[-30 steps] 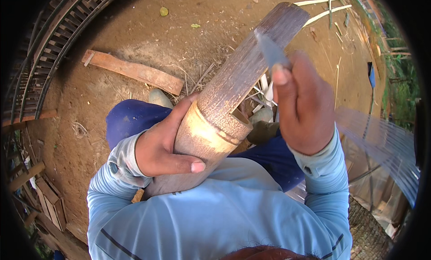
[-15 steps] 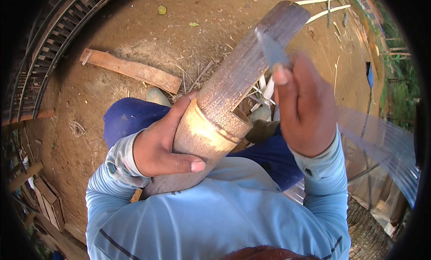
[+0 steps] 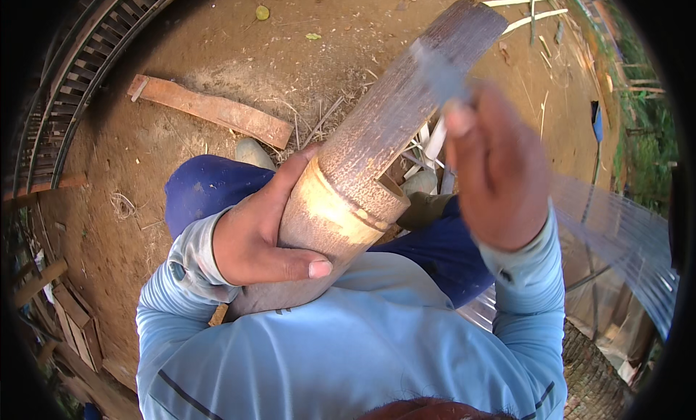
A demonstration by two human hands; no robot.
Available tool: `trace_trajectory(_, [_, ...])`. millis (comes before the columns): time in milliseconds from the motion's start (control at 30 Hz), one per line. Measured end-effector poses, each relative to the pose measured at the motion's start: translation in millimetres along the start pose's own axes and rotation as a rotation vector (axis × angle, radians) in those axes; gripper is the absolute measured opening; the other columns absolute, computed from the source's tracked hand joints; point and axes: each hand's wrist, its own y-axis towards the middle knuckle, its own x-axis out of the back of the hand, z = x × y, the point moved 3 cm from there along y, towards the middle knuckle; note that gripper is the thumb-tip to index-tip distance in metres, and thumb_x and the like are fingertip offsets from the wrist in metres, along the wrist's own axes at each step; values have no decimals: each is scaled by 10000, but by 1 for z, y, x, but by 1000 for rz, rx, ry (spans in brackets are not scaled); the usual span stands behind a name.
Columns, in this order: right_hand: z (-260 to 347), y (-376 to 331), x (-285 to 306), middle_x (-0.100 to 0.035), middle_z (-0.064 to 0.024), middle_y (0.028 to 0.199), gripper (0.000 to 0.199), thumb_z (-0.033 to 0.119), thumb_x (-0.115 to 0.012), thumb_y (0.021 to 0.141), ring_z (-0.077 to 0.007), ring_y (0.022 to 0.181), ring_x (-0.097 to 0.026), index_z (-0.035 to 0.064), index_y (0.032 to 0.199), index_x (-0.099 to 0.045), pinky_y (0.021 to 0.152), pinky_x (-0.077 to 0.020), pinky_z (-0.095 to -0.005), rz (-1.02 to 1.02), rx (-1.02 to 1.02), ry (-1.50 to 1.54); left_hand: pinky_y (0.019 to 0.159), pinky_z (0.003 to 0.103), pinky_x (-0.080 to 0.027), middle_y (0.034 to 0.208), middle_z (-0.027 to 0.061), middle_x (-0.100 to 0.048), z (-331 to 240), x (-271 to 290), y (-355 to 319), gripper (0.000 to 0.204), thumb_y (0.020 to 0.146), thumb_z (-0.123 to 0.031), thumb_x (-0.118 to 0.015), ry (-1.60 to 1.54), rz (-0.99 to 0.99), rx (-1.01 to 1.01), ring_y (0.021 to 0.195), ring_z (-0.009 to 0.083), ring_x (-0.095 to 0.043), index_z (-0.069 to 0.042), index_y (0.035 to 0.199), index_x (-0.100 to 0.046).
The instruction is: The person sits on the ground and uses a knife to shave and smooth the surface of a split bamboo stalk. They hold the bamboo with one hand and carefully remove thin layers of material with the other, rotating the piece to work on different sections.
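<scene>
Bamboo culm [image 3: 391, 137] slanted up-right from my lap; left hand [image 3: 257, 235] wrapped its near end, right hand [image 3: 500, 173] gripped a blade [image 3: 438, 72] against its far stretch.

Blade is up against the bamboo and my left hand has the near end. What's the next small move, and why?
Probably press the blade a little further down along the bamboo culm, away from the body. The right hand holds it against the upper wall, the left hand steadies the cut near end against the chest, and a notch already opens that rim.
</scene>
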Motion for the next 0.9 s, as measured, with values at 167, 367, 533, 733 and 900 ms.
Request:
trace_trajectory(167, [0, 5, 1, -508, -122, 621, 284, 255, -496, 1060, -287, 537, -559, 30, 887, -520, 526, -414, -364, 64, -56, 45, 1185, 389, -240, 1526, 198, -369, -1, 1, -1, 1106, 820, -154, -816, 10, -5, 5, 1430, 261, -346, 60, 1570, -32])
trace_trajectory(367, [8, -6, -8, -508, -144, 628, 233, 227, -495, 1050, -327, 544, -572, 34, 925, -532, 531, -431, -394, 99, 112, 6, 1178, 389, -257, 1513, 203, -386, -1, 0, 3, 1099, 818, -139, -809, -62, -12, 1, 1415, 262, -369, 57, 1571, -32])
trace_trajectory(533, [7, -3, -6, -510, -153, 633, 221, 226, -504, 1048, -350, 547, -577, 37, 939, -538, 530, -444, -408, 97, 127, 21, 1176, 389, -262, 1504, 199, -397, -2, 0, 2, 1093, 818, -136, -806, -32, -3, 2, 1409, 262, -377, 58, 1570, -37])
trace_trajectory(733, [12, -5, -6, -522, -172, 645, 234, 224, -524, 1041, -370, 570, -591, 15, 936, -542, 542, -451, -407, 142, -13, 66, 1173, 385, -268, 1498, 193, -406, -3, 0, 1, 1083, 822, -139, -802, -5, -4, -12, 1404, 249, -383, 61, 1567, -43])
trace_trajectory(900, [12, -14, -12, -523, -134, 629, 265, 234, -529, 1047, -278, 539, -569, 5, 915, -552, 531, -432, -359, 199, 16, 74, 1174, 387, -266, 1499, 188, -406, -5, -2, 2, 1079, 824, -158, -807, -67, -29, 36, 1405, 251, -381, 62, 1567, -57])
